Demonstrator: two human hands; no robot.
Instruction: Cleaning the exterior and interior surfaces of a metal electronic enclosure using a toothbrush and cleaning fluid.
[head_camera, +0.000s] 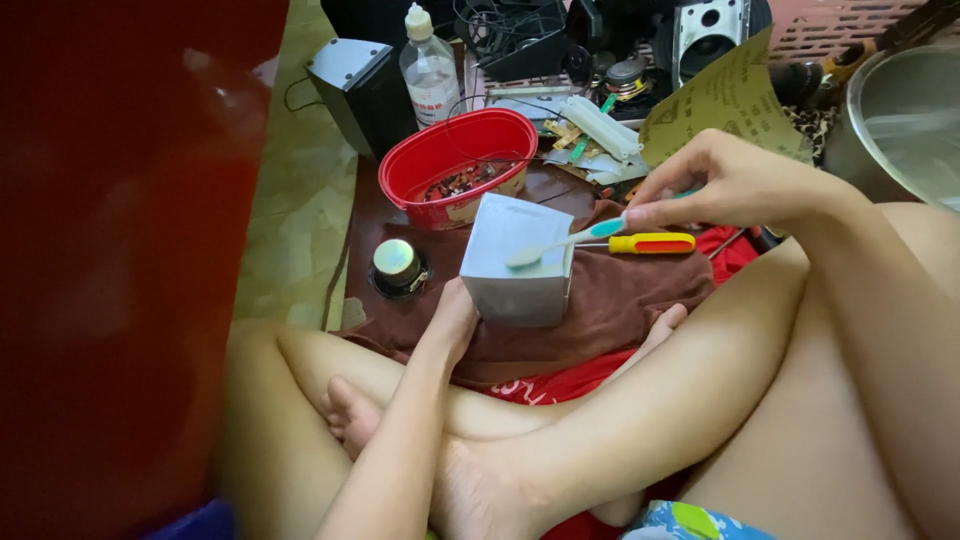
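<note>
This looks like a home floor used as a makeshift repair corner. A person sits cross-legged on a patterned green floor, working over a brown cloth spread on a low dark board. Along the board's far edge lie a red plastic bowl of small parts, a yellow-handled screwdriver, a sheet of sandpaper, a clear plastic bottle, tangled cables and small black speaker boxes.

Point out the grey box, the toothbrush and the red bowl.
grey box (520, 290), head view, front face.
toothbrush (523, 257), head view, bristle head.
red bowl (420, 165), head view, left rim.
</note>
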